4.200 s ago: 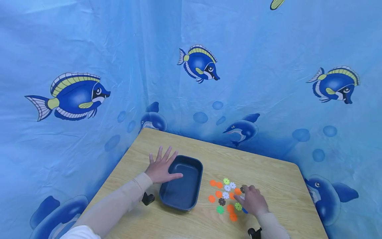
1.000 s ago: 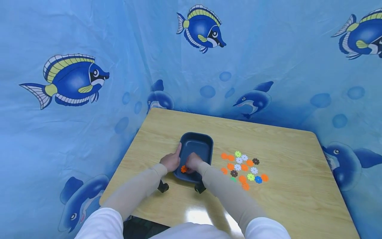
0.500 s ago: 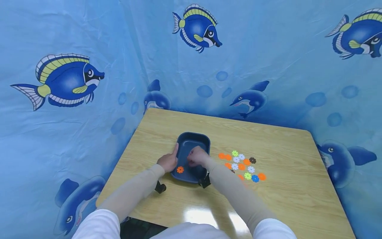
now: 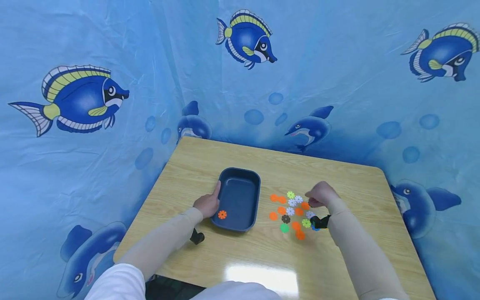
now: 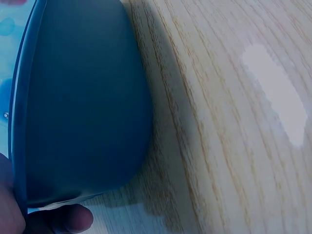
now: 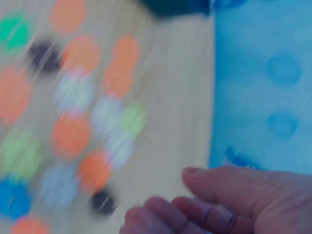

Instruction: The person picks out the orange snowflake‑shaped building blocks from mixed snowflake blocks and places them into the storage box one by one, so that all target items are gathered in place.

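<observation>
A dark blue rectangular tray (image 4: 240, 200) stands on the wooden table, with one orange notched disc (image 4: 222, 214) in its near left corner. My left hand (image 4: 207, 204) grips the tray's left side, one finger stretched along the rim. In the left wrist view, fingertips (image 5: 78, 218) show at the tray's wall (image 5: 87, 97). My right hand (image 4: 323, 195) is above the right side of a group of loose notched plastic discs, its fingers loosely bent. The right wrist view shows a gap between thumb and fingers (image 6: 195, 209), with nothing held.
Several flat discs lie scattered right of the tray: orange, white (image 4: 290, 211), brown (image 4: 286, 218), green (image 4: 284, 228), yellow-green (image 4: 290, 194) and blue, the blue one partly behind the right wrist's black camera mount (image 4: 320, 222). A blue curtain (image 4: 337, 62) printed with fish surrounds the table (image 4: 180, 166).
The right hand let go of an orange disc in the tray, rose, and moved right over the loose discs. Earlier the left hand was spread over the tray; it now holds its side.
</observation>
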The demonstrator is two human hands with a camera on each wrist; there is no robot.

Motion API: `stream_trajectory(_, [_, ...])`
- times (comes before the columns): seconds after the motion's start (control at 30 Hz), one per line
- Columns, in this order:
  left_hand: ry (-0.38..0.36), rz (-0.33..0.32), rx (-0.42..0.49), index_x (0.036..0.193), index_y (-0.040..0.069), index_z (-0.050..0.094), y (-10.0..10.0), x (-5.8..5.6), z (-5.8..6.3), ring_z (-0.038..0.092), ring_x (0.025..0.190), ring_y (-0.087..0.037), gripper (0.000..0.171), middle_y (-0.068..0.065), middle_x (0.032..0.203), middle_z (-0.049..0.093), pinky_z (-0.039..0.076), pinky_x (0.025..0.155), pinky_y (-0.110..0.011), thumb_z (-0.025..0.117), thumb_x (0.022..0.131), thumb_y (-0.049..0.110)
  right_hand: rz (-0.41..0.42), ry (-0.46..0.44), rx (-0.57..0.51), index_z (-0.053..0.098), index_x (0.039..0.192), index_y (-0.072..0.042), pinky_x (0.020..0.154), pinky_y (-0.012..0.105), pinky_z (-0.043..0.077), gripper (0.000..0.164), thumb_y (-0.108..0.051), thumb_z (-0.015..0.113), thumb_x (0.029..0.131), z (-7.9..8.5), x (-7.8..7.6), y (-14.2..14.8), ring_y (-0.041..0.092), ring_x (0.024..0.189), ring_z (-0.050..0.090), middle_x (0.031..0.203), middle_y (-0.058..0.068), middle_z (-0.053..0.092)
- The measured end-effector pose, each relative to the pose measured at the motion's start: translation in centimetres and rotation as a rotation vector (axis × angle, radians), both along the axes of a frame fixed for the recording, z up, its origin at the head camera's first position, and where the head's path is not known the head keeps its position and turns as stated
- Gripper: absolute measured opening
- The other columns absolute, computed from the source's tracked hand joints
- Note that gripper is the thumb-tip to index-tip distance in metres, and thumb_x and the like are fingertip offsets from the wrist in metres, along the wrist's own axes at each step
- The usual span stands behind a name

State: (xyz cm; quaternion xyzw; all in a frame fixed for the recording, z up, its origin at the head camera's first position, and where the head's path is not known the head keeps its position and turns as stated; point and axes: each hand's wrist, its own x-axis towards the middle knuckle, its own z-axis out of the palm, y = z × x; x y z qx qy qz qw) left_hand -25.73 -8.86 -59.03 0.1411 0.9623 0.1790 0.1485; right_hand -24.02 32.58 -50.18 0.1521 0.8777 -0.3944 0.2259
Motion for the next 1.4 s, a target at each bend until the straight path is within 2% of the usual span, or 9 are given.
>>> stream_trajectory(0.1, [-0.026, 0.003, 0.006, 0.165, 0.015, -0.002, 0.0, 0.2, 0.2, 0.054, 0.056, -0.02, 0.075, -0.005, 0.063, 0.056, 0.041, 0.054, -0.034, 0.043, 0.106, 0.02, -0.026, -0.081, 0.107, 0.065, 0.102, 0.012, 0.06, 0.03, 0.057, 0.02, -0.007, 0.061, 0.096, -1.6, 1.3, 3.0, 0.015, 0.057, 0.06, 0.067, 0.009, 0.062])
stream_trajectory(0.3, [-0.031, 0.013, -0.005, 0.165, 0.015, -0.003, 0.0, 0.4, 0.3, 0.055, 0.059, -0.02, 0.074, -0.006, 0.066, 0.057, 0.042, 0.057, -0.035, 0.042, 0.107, 0.02, -0.02, -0.186, 0.229, 0.067, 0.083, 0.004, 0.05, 0.024, 0.042, 0.019, -0.013, 0.067, 0.091, -5.1, 3.1, 5.6, 0.012, 0.051, 0.046, 0.058, 0.001, 0.049])
stream_trajectory(0.4, [-0.02, 0.009, -0.004, 0.165, 0.014, -0.002, 0.1, 0.4, 0.2, 0.056, 0.059, -0.021, 0.074, -0.006, 0.068, 0.059, 0.043, 0.057, -0.035, 0.043, 0.106, 0.02, 0.007, -0.191, 0.253, 0.065, 0.071, -0.002, 0.05, 0.024, 0.039, 0.025, -0.017, 0.071, 0.089, -6.1, 3.5, 5.9, 0.012, 0.05, 0.043, 0.056, -0.001, 0.046])
stream_trajectory(0.53, [-0.017, 0.007, -0.01, 0.165, 0.014, -0.002, 0.1, 0.5, 0.1, 0.056, 0.059, -0.021, 0.074, -0.006, 0.069, 0.059, 0.042, 0.057, -0.036, 0.043, 0.106, 0.02, 0.032, -0.175, 0.26, 0.06, 0.066, -0.005, 0.05, 0.025, 0.039, 0.028, -0.018, 0.076, 0.086, -6.8, 3.7, 5.7, 0.013, 0.05, 0.042, 0.055, -0.001, 0.044])
stream_trajectory(0.73, [-0.022, 0.02, -0.014, 0.165, 0.014, -0.001, 0.2, 0.5, 0.0, 0.055, 0.058, -0.022, 0.074, -0.007, 0.066, 0.057, 0.041, 0.056, -0.036, 0.043, 0.106, 0.019, 0.047, -0.18, 0.29, 0.064, 0.081, -0.002, 0.051, 0.025, 0.042, 0.023, -0.02, 0.077, 0.087, -7.2, 3.7, 5.2, 0.013, 0.05, 0.046, 0.06, 0.001, 0.049])
stream_trajectory(0.9, [-0.023, 0.024, -0.021, 0.165, 0.014, -0.001, 0.2, 0.4, -0.1, 0.055, 0.058, -0.021, 0.074, -0.006, 0.065, 0.056, 0.041, 0.057, -0.035, 0.044, 0.106, 0.02, 0.074, -0.154, 0.303, 0.065, 0.097, 0.006, 0.065, 0.031, 0.044, 0.03, -0.02, 0.076, 0.086, -7.1, 3.9, 5.4, 0.021, 0.071, 0.051, 0.08, 0.009, 0.055])
stream_trajectory(0.97, [-0.02, 0.019, -0.027, 0.165, 0.014, -0.001, 0.2, 0.4, -0.1, 0.055, 0.057, -0.021, 0.074, -0.006, 0.064, 0.056, 0.041, 0.057, -0.035, 0.044, 0.107, 0.019, 0.065, -0.147, 0.276, 0.066, 0.096, 0.006, 0.066, 0.031, 0.043, 0.029, -0.019, 0.076, 0.085, -7.2, 4.0, 5.6, 0.022, 0.074, 0.05, 0.082, 0.009, 0.055])
stream_trajectory(1.13, [-0.002, 0.014, -0.017, 0.165, 0.013, 0.0, 0.2, 0.4, 0.0, 0.055, 0.058, -0.021, 0.073, -0.006, 0.065, 0.056, 0.042, 0.057, -0.036, 0.043, 0.106, 0.018, -0.001, -0.144, 0.157, 0.064, 0.08, -0.002, 0.054, 0.024, 0.042, 0.017, -0.014, 0.075, 0.086, -7.7, 3.9, 6.1, 0.013, 0.058, 0.047, 0.067, 0.002, 0.052])
stream_trajectory(1.4, [0.0, 0.012, -0.021, 0.165, 0.012, 0.0, 0.3, 0.2, -0.1, 0.055, 0.058, -0.021, 0.074, -0.006, 0.066, 0.056, 0.041, 0.056, -0.036, 0.043, 0.106, 0.018, -0.049, -0.116, 0.047, 0.066, 0.086, 0.01, 0.056, 0.023, 0.051, 0.01, 0.0, 0.064, 0.089, -5.8, 3.6, 5.8, 0.01, 0.055, 0.056, 0.063, 0.003, 0.059])
